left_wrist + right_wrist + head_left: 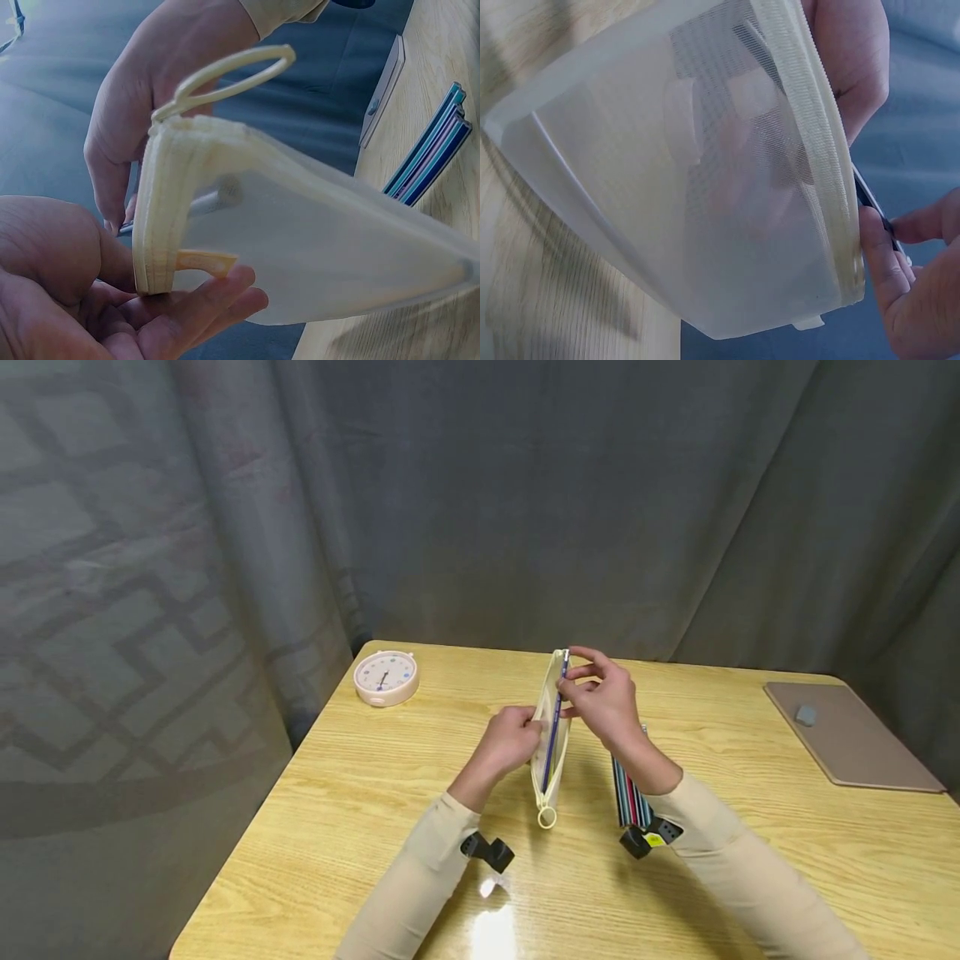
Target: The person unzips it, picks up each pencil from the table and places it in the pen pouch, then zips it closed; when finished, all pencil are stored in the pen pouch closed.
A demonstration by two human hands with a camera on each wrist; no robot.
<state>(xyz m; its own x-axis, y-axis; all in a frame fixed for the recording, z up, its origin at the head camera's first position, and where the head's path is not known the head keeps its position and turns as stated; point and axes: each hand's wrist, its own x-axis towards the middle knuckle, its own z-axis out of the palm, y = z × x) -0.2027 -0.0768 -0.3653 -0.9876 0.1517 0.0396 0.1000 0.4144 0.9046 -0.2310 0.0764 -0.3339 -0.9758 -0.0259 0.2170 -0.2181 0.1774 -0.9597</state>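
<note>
A translucent zip pouch (564,764) with pale yellow trim and a ring pull (547,817) is held above the table, its zip side spread apart. My left hand (510,739) grips the near left edge, thumb and fingers pinching the trim in the left wrist view. Between thumb and fingers, my right hand (606,700) pinches a dark blue pencil (553,739) near its upper end. Most of the pencil slants down inside the opening. Through the pouch wall (322,240), a small orange piece (210,262) shows; its kind is unclear.
Several striped, coloured pencils (626,793) lie beneath my right forearm. A pink round clock (386,678) sits at the back left. On the right, a brownish-pink board (855,735) carries a small grey block (806,715). Behind the table hangs a grey curtain (525,527).
</note>
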